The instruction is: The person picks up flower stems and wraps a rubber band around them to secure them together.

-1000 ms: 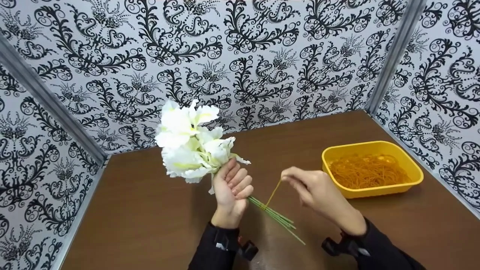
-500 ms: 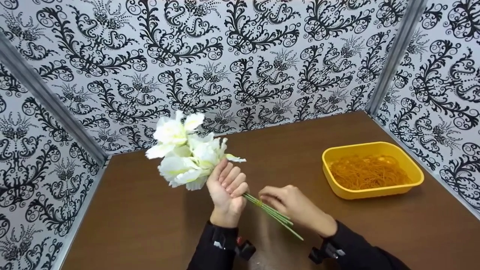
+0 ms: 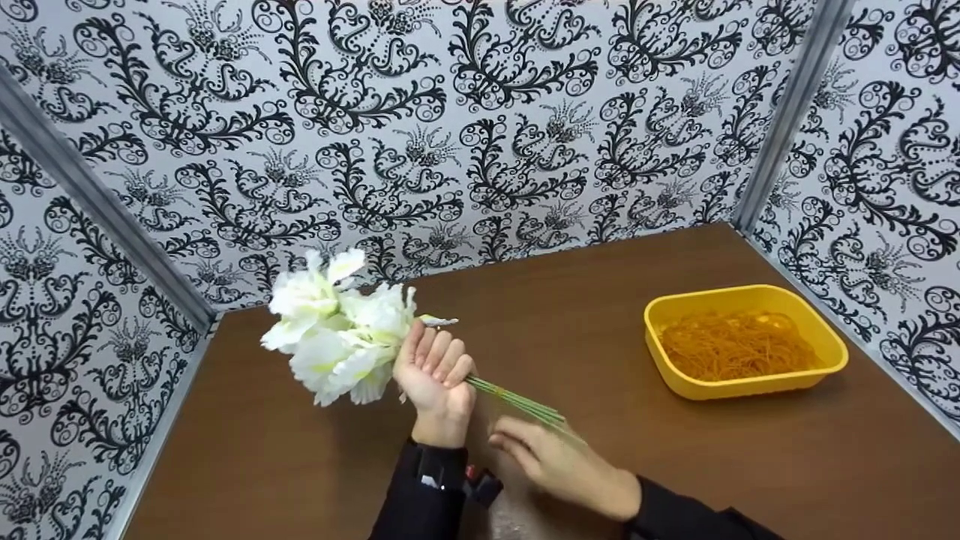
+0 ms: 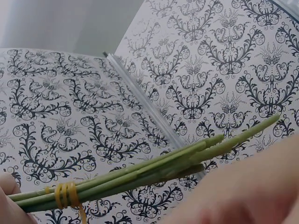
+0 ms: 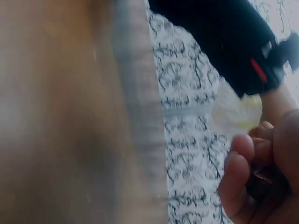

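My left hand (image 3: 435, 379) grips a bunch of white artificial flowers (image 3: 337, 337) just below the blooms, fingers curled round the green stems (image 3: 529, 405). The stems slant down to the right. Partway along them, a yellow rubber band (image 4: 65, 195) is wound several times in the left wrist view, with one strand leading down out of that frame. My right hand (image 3: 559, 461) is below the stem ends, thumb and fingers bent together in a pinch. The strand runs toward its side, but the pinched part is hidden. Its curled fingers (image 5: 236, 175) also show in the right wrist view.
At the right of the brown table (image 3: 570, 322) stands a yellow plastic basket (image 3: 739, 386) holding a heap of rubber bands (image 3: 739, 349). Patterned panels (image 3: 480, 150) enclose the table at the back and both sides.
My right hand has carried the strand from above the stems down and left to beneath them. My left hand and the flowers have shifted left and lower, still gripped.
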